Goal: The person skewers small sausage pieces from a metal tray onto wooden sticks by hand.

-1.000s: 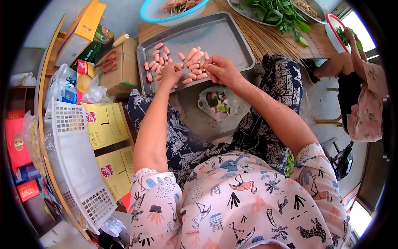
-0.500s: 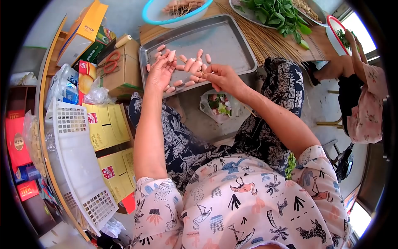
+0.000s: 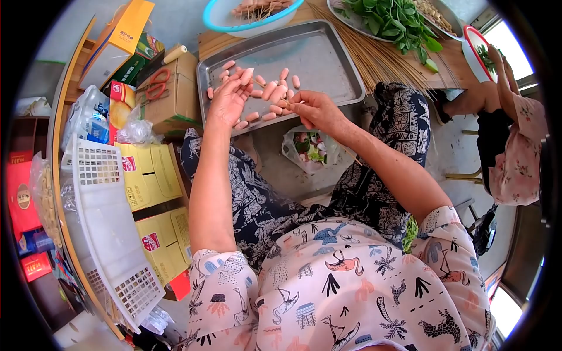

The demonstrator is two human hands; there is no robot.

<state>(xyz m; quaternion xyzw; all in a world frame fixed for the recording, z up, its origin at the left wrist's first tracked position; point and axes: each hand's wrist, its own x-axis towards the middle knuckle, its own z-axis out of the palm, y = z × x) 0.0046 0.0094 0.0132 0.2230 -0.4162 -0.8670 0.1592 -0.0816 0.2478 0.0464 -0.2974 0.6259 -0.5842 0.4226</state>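
Head view of a seated person working with two bare hands over a metal tray point(image 3: 310, 52). The left hand point(image 3: 228, 100), palm turned upward, pinches one sausage point(image 3: 247, 76) between its fingertips, above the left part of the tray. The right hand point(image 3: 317, 112) grips a skewer point(image 3: 349, 153), whose rear end extends below the hand toward the person's knee. Several threaded sausages point(image 3: 270, 91) sit close together on the skewer, just beyond the right fingertips and between the two hands. The skewer's front end slants toward the pinched sausage; whether the two touch cannot be told. Loose sausages point(image 3: 284, 74) lie in the tray around and beyond the hands, some partly hidden by them.

Behind the tray stands a blue-rimmed basin point(image 3: 218, 24) with further skewered pieces. To the right of the tray, sticks point(image 3: 383, 61) lie fanned on the table, near a plate of greens point(image 3: 389, 23). A plastic bag point(image 3: 308, 149) with scraps lies below the tray. At left, scissors point(image 3: 157, 83) rest on a carton point(image 3: 181, 96). At far right, another person's hands point(image 3: 502, 67) are at a red-rimmed bowl point(image 3: 472, 54).
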